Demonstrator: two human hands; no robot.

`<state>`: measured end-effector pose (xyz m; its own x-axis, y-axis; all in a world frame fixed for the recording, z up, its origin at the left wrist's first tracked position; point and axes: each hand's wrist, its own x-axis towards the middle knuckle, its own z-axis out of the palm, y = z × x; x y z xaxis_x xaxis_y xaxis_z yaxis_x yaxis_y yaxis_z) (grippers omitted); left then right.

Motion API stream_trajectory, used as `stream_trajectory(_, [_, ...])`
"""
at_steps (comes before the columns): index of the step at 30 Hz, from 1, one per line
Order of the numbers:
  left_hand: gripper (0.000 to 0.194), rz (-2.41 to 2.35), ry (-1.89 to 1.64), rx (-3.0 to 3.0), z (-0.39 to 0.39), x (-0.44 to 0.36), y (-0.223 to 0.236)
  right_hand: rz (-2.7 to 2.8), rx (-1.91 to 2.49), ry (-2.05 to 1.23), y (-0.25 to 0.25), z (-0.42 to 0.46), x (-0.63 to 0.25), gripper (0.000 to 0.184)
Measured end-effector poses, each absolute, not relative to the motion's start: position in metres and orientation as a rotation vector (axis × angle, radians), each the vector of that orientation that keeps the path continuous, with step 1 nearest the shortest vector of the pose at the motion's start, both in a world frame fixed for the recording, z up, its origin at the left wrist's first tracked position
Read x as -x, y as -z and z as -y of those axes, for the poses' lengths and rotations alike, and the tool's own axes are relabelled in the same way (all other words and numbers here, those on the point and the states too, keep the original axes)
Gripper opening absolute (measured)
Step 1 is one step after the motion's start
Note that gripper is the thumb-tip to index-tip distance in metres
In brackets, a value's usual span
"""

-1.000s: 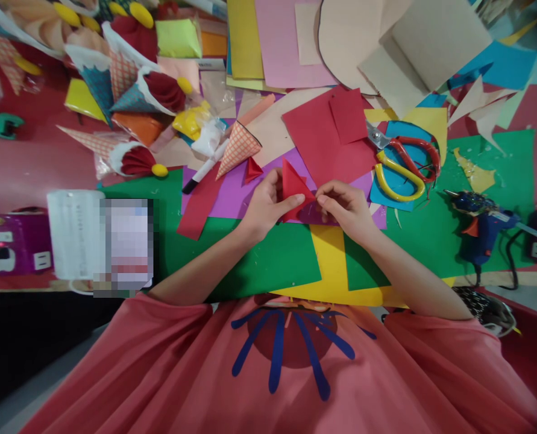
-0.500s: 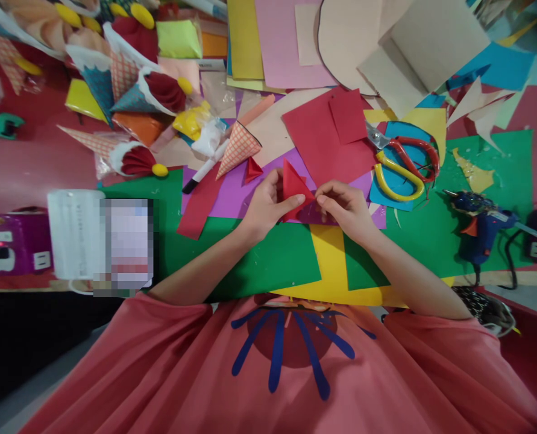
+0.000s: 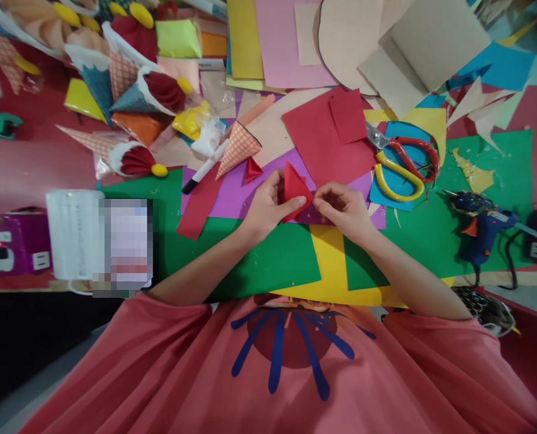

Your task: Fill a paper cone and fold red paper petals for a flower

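Observation:
A folded piece of red paper (image 3: 295,188), triangular with its tip pointing up, is pinched in my left hand (image 3: 268,205), thumb in front and fingers behind. My right hand (image 3: 340,205) is closed in a pinch at the paper's right corner, thumb against forefinger. Just left of the paper lies a small folded red triangle (image 3: 252,170) beside a checked paper cone (image 3: 240,149). Beyond my hands are larger red paper sheets (image 3: 313,135). Purple paper (image 3: 229,196) lies beneath.
Scissors with red and yellow handles (image 3: 404,166) lie to the right, and a blue glue gun (image 3: 483,232) farther right. A marker (image 3: 207,166) and finished paper cones (image 3: 160,90) are at the left. A phone (image 3: 130,241) with a blurred screen lies near the front left edge.
The folded red paper has tilted slightly, and my right fingers have shifted a little left along its right corner. Everything else stays in place.

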<state>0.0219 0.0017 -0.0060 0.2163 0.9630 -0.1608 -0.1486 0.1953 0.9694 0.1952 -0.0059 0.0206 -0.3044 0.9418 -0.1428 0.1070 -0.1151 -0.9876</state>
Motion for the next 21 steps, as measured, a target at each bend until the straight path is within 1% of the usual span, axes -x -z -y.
stream_trajectory(6, [0.048,-0.988,-1.015,-1.087,-0.003,-0.019,0.005,1.426,1.234,-1.46,-0.022,0.005,-0.198,0.011])
stream_trajectory(11, [0.048,-1.05,-0.982,-1.138,-0.004,-0.015,-0.001,1.348,1.232,-1.533,-0.025,0.003,-0.202,0.017])
stream_trajectory(15, [0.044,-1.106,-0.956,-1.196,-0.003,-0.014,-0.004,1.351,1.218,-1.565,-0.026,0.0,-0.205,0.021])
stream_trajectory(21, [0.047,-1.102,-0.981,-1.214,-0.004,-0.012,0.0,1.342,1.225,-1.59,-0.024,-0.001,-0.208,0.021])
